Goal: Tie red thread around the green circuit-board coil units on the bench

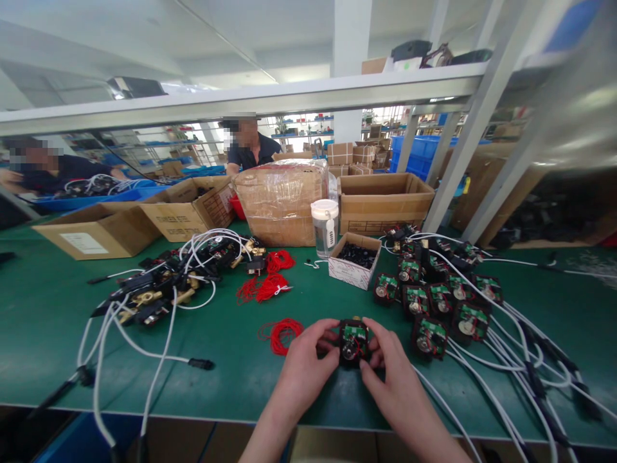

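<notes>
Between my two hands sits a small black housing [354,342] with a green circuit board, red wires and a round silver part facing up. The fingers of my left hand [313,354] close on its left side. On its right side, the thumb and fingers of my right hand [388,363] grip it too. Just left of my left hand lies a coil of red wire [284,335]. Several similar housings with boards [430,335] are grouped to the right of my right hand, trailing white cables [486,379].
At the left is a pile of brass-fitted units with white cables [159,289]. More red wire bundles [267,287] lie mid-table. Behind stand a small box of black parts [354,260], a lidded clear jar [324,228] and cardboard boxes [284,202]. Two people sit across, beneath a metal shelf [289,96].
</notes>
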`<state>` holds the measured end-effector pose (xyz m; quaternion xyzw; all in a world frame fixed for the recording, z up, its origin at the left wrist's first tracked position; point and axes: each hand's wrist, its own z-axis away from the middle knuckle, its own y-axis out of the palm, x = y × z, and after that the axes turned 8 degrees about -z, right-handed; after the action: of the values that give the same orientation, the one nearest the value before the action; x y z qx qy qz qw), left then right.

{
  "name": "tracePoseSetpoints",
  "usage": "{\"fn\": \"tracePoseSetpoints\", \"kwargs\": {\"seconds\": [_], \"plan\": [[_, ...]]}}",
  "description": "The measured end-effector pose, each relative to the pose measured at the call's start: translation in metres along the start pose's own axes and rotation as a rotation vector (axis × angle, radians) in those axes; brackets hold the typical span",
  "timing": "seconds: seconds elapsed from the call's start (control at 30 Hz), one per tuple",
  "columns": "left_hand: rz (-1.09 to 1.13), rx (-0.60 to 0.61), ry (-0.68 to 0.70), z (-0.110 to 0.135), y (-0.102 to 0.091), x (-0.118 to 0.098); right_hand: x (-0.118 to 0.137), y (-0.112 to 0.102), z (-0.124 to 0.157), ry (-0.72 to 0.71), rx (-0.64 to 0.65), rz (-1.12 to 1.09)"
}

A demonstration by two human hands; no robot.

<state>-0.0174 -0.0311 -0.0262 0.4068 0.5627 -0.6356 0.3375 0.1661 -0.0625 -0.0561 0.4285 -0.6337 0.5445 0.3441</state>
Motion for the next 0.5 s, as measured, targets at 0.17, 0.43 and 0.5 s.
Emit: {"fn": "tracePoseSetpoints", "kwargs": {"seconds": [0.17,0.43,0.5], "plan": [[0.028,0.018,-0.007,0.0013,0.0010,0.0018,-0.0014,0.0015,-0.0005,-0.013,-0.024,-0.006],[0.067,0.013,-0.024,0.0016,0.0085,0.0056,-0.0036,0.0070,-0.0014,-0.001,-0.039,-0.005],[0.070,0.009,-0.039,0.0014,0.0097,0.0062,-0.0003,0.0099,-0.0008,-0.001,-0.079,0.010]]}}
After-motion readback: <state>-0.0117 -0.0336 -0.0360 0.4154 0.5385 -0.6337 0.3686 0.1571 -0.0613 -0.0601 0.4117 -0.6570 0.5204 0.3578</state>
